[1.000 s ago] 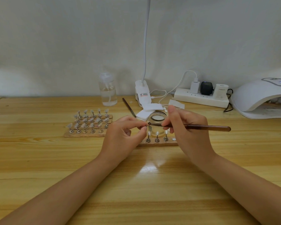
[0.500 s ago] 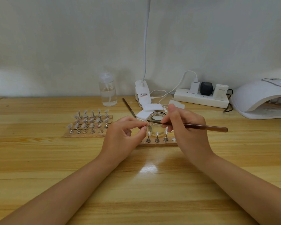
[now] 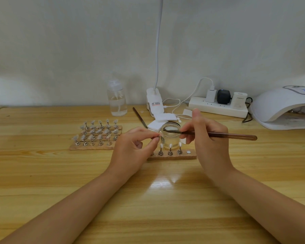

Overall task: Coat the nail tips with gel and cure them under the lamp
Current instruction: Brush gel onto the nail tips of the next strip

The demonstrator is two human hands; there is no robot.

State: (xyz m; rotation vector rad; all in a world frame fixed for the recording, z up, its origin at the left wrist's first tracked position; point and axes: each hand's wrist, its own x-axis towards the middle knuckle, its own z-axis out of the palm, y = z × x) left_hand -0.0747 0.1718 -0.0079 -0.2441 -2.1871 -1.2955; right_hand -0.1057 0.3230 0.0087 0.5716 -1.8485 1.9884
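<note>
Two hands work above a wooden strip (image 3: 172, 156) bearing three mounted nail tips (image 3: 170, 146). Left hand (image 3: 130, 152): thumb and forefinger pinch one small stand (image 3: 161, 138) with its tip, held just beside the brush's bristle end. Right hand (image 3: 208, 138): fingers curled round the brush (image 3: 218, 135), pinching it near the ferrule, forefinger raised; the bristles lie over the mouth of the gel jar (image 3: 171, 136), which stands directly behind the fingertips of both hands. Judged step: loading gel onto the brush, or carrying it to the pinched tip; coating is in hand, curing not begun. The next move calls for a steady, light stroke across the small tip without flooding its edges. A board of further tips (image 3: 97, 136) lies beyond the left hand's knuckles; the curing lamp (image 3: 280, 106) sits well apart, past the right hand. Writing: a red-printed label on the clip lamp base (image 3: 154, 101) and grey lettering on a white plug (image 3: 239, 101), both too small to read.
</note>
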